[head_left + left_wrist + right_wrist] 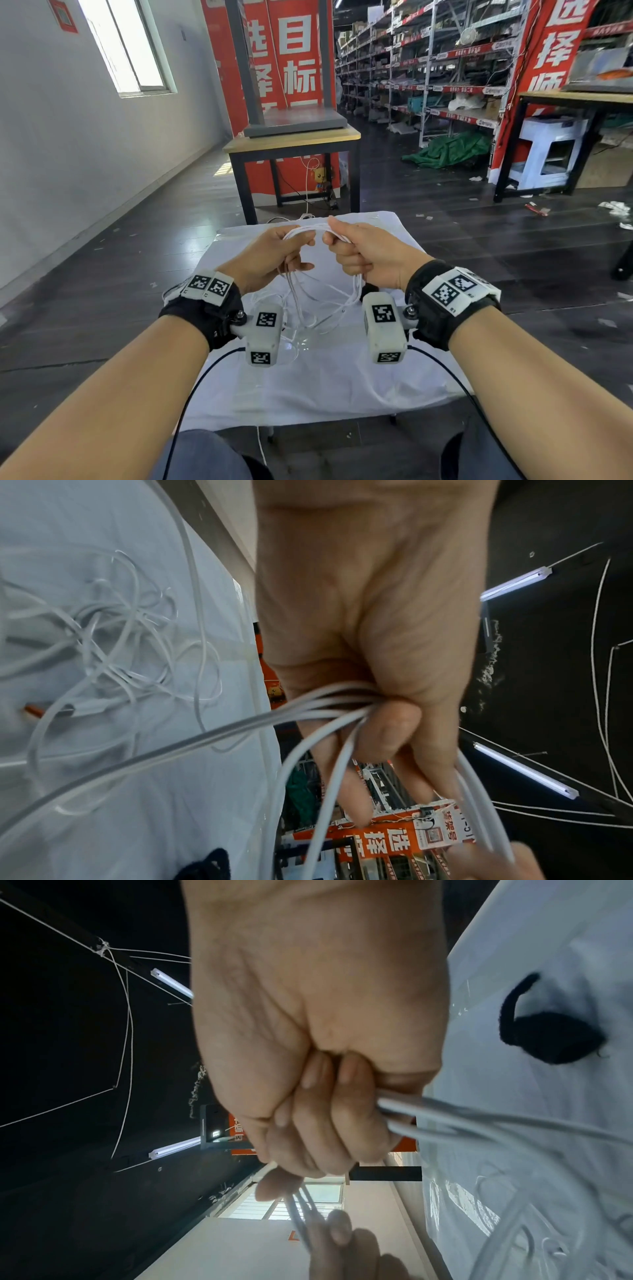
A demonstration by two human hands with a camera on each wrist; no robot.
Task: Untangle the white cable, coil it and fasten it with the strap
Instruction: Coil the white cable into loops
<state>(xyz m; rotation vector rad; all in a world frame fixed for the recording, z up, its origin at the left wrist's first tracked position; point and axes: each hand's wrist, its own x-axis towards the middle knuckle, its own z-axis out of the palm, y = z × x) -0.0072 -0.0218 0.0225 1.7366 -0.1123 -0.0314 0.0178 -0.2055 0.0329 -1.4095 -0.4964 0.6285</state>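
Head view, left hand [274,255] and right hand [363,253] fingers curled tight gripping white cable [322,301] strands

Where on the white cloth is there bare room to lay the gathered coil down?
The near part of the white cloth, between the wrist cameras and its front edge, looks bare. The far right corner beyond the right hand also shows open cloth. The middle is crowded: loose white cable loops hang from both hands, the left hand included, and the black strap lies there.
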